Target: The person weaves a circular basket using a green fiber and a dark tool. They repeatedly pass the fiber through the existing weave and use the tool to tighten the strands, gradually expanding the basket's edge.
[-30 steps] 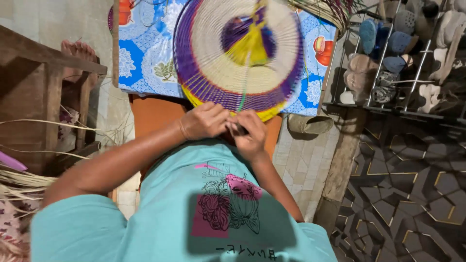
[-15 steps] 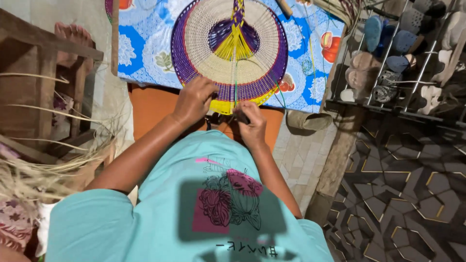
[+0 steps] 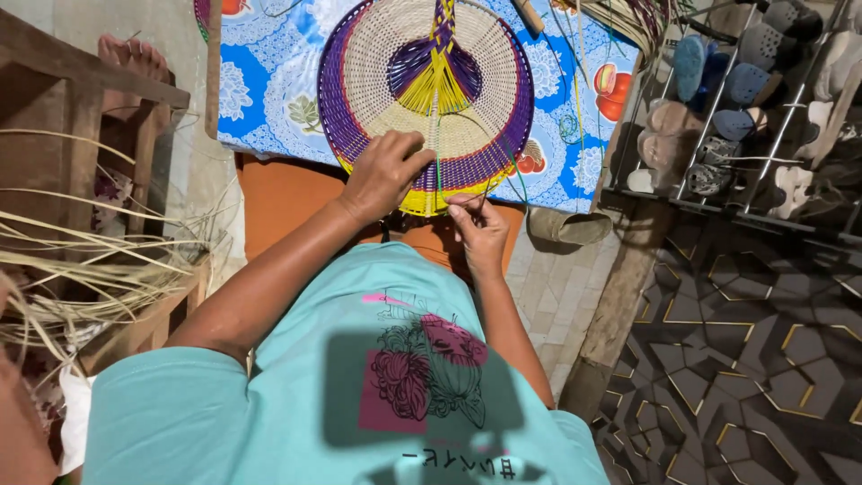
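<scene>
Head view: woven fan flat on blue cloth, long axis from 12 to 6 o'clock. Left hand curled, pressing on rim at 7 o'clock. Right hand at 6 o'clock, just under rim, fingers pinching thin strand. Right hand nearer to loose end.

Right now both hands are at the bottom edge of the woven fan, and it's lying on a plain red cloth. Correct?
Not quite. The head view shows the left hand and right hand at the fan's bottom edge, but the cloth is blue with a white floral and fruit print, not plain red.
</scene>
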